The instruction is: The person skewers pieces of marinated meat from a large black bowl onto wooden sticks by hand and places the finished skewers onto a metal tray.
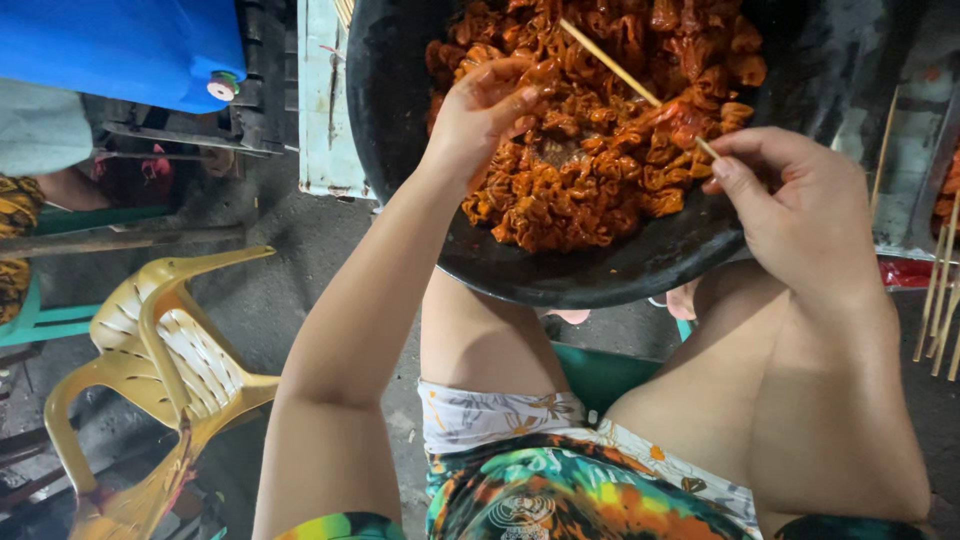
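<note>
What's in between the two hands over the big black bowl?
In the head view, between the left hand and right hand lies orange-red marinated meat in the black basin, crossed by the bamboo skewer.

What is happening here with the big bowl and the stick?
A seated person is working over a large black basin full of orange-red marinated meat pieces. The right hand holds a thin bamboo skewer with one piece on it, near the fingers. The left hand pinches another piece in the basin. More bare skewers lie at the right edge. An overturned yellow plastic chair lies at the left.
</note>
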